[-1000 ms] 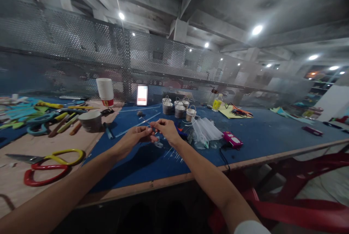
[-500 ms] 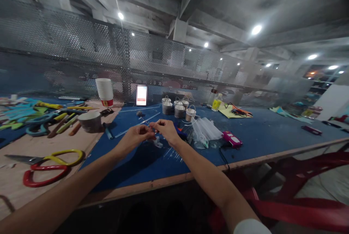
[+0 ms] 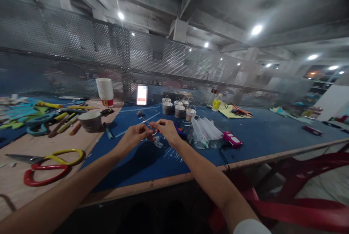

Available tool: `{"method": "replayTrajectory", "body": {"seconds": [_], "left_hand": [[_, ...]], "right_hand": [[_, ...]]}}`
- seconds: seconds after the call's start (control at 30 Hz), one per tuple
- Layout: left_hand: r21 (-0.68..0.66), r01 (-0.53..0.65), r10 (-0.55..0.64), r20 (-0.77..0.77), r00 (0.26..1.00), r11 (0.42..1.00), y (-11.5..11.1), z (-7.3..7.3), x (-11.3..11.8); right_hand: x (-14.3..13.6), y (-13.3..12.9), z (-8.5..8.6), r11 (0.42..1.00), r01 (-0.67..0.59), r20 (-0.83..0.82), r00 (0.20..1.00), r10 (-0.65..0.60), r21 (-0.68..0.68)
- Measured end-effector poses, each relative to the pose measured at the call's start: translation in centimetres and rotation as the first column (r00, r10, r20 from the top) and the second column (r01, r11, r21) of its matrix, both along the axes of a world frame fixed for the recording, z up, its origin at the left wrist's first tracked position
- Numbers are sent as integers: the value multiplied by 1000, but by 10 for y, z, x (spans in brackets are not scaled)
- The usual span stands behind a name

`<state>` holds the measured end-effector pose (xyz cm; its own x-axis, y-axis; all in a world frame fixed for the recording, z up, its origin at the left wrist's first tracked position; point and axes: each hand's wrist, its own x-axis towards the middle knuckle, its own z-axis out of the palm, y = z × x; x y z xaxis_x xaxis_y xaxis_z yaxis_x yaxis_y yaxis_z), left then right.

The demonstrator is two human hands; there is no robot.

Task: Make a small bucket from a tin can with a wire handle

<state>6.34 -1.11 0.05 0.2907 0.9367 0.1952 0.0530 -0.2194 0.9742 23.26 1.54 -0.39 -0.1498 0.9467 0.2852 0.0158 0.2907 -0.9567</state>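
Over the blue table mat, my left hand and my right hand meet fingertip to fingertip. Both are closed in a pinch. A thin pale strand shows between the fingers; its kind is too small to tell. A crumpled clear plastic scrap lies just under them. Beyond the fingers sits a small grey lump. Several thin clear strips are scattered below my right hand, and a bundle of white mesh rests to its right.
Several little grey buckets with handles stand behind my hands. Scissors, a grey bowl and stacked paper cups are on the left. A pink device with a cable lies rightward. A red chair is beside the table edge.
My fingers have shifted very slightly against each other, and the pale strand shows a little more between them. Everything else stays as it was.
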Motion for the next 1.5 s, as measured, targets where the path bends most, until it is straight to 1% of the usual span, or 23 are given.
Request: {"method": "replayTrajectory", "body": {"seconds": [0.1, 0.17, 0.23, 0.3, 0.37, 0.43, 0.53, 0.63, 0.7, 0.77, 0.83, 0.9, 0.97, 1.07, 1.13, 1.2, 1.27, 1.37, 1.4, 1.43, 1.5], "left_hand": [[-83, 57, -57, -6, 998, 995, 0, 1, -2], [-96, 54, -58, -41, 997, 994, 1, 0, -2], [-19, -19, 17, -84, 996, 1000, 3, -1, -2], [80, -91, 99, -100, 990, 993, 4, -2, -2], [104, -95, 105, -97, 990, 990, 5, -2, -2], [61, -51, 56, -80, 995, 997, 4, -1, -4], [-46, 0, -1, -15, 1000, 999, 2, 1, -6], [-180, 75, -62, 80, 995, 981, 1, 1, -8], [-216, 117, -98, 96, 991, 969, 1, 0, -8], [-160, 87, -80, 46, 996, 983, 2, -1, -7], [-56, 25, -26, -11, 1000, 998, 2, -1, -6], [-7, 6, -6, -18, 1000, 1000, 2, -1, -5], [-47, 34, -33, 16, 999, 998, 2, 0, -6], [-157, 93, -85, 54, 995, 983, 2, 0, -5], [-155, 83, -78, 37, 996, 984, 2, -1, -4], [-92, 41, -39, 27, 999, 995, 2, -2, -3], [-66, 42, -39, 48, 998, 997, 2, -3, -3], [-165, 140, -127, 87, 988, 976, 2, -3, -4], [-187, 148, -133, 90, 987, 971, 2, -3, -4], [-181, 130, -116, 84, 990, 975, 2, -3, -3], [-101, 36, -31, 56, 998, 994, 2, -2, -1]], "right_hand": [[1, 1, -1, 1000, -5, 2, 1000, 5, 6], [1, 1, 0, 1000, 7, 10, 1000, -7, 7], [1, 0, 1, 1000, 25, 19, 1000, -25, 8], [0, -1, 1, 999, 35, 22, 999, -35, 10], [-1, -1, 1, 1000, 31, 20, 999, -31, 4], [-1, -1, 0, 1000, 16, 11, 1000, -16, -3], [1, 0, -1, 1000, 2, 2, 1000, -2, -10], [2, 1, 0, 1000, 2, 5, 1000, -2, 0], [2, 1, 0, 1000, 12, 10, 1000, -12, 11], [2, 1, 0, 1000, 27, 25, 999, -27, 16], [1, 1, 0, 999, 34, 41, 999, -35, 14], [1, 1, -1, 1000, 24, 41, 999, -24, 10], [1, 2, -1, 1000, 4, 22, 1000, -4, 11], [2, 3, -2, 1000, -6, 0, 1000, 6, 17], [2, 3, -3, 1000, 2, 2, 1000, -2, 18], [2, 3, -3, 1000, 11, 11, 1000, -11, 20], [1, 3, -3, 1000, 11, 15, 1000, -11, 17], [0, 1, -2, 1000, 2, -5, 1000, -2, 13], [0, 1, -1, 1000, 3, -11, 1000, -2, 12], [0, 1, 0, 1000, 5, -13, 1000, -5, 12], [0, 0, 0, 1000, 13, -8, 1000, -13, 11]]}}
